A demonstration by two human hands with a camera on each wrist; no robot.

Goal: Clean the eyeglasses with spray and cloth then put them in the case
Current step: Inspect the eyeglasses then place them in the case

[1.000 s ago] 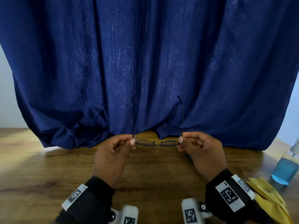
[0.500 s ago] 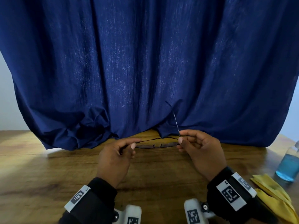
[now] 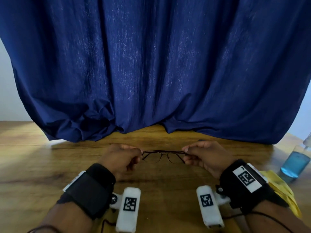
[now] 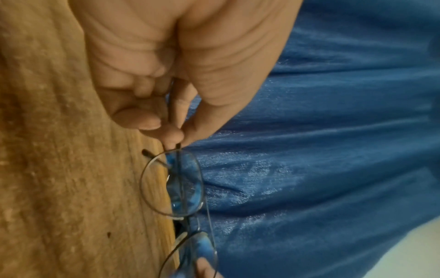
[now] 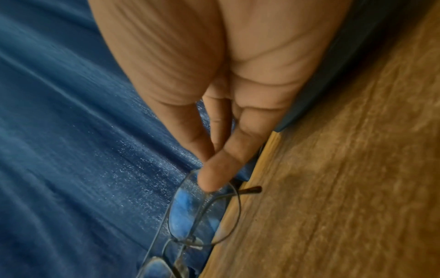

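Thin dark wire-framed eyeglasses (image 3: pixel 162 156) hang just above the wooden table (image 3: pixel 33 165), both temples folded in behind the lenses. My left hand (image 3: pixel 123 158) pinches the frame's left end between thumb and fingers (image 4: pixel 175 134). My right hand (image 3: pixel 201 157) pinches the right end, a fingertip (image 5: pixel 212 176) lying over the lens edge. The lenses (image 4: pixel 172 183) (image 5: pixel 202 210) show in both wrist views. A clear spray bottle (image 3: pixel 296 163) with blue liquid stands at the far right, beside a crumpled yellow cloth (image 3: pixel 284 190). No case is in view.
A dark blue curtain (image 3: pixel 151 64) hangs behind the table and bunches on its far edge, close beyond the glasses. White tracker blocks (image 3: pixel 129 209) hang from both wrist straps over the near table.
The two temples, upright a second ago, have been folded in, left first and then right. Both hands have sunk a little with the glasses.
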